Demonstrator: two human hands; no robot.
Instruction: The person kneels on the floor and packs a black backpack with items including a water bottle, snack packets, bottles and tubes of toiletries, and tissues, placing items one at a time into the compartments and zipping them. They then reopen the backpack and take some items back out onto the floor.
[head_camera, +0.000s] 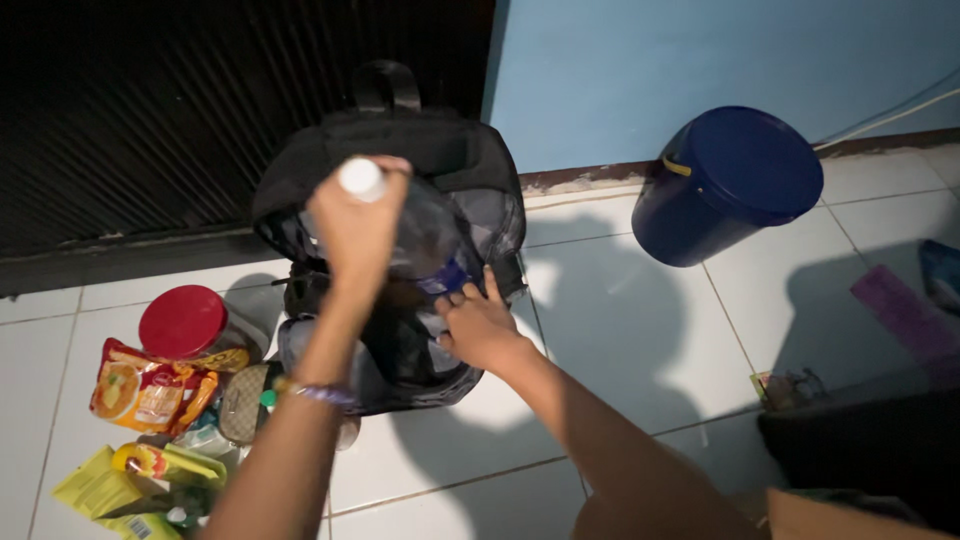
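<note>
— Forearms come first on my feed, both reaching from the bottom edge. What do you get from the left hand?

— I see it wrapped around the neck of a clear plastic bottle, just under the white cap. The bottle is tilted, its lower end sinking into the open mouth of a black backpack.

— And the right hand?

— Fingers spread, pressed against the backpack's front edge by the opening. I can't tell whether it pinches the fabric or only rests there.

— Where does the backpack stand?

— On the white tiled floor, leaning at a dark ribbed shutter.

— Around it?

— I spot a red-lidded jar left of the bag, with an orange snack packet and yellow packets just below. Well apart on the right, a dark blue bucket sits against the blue wall.
</note>
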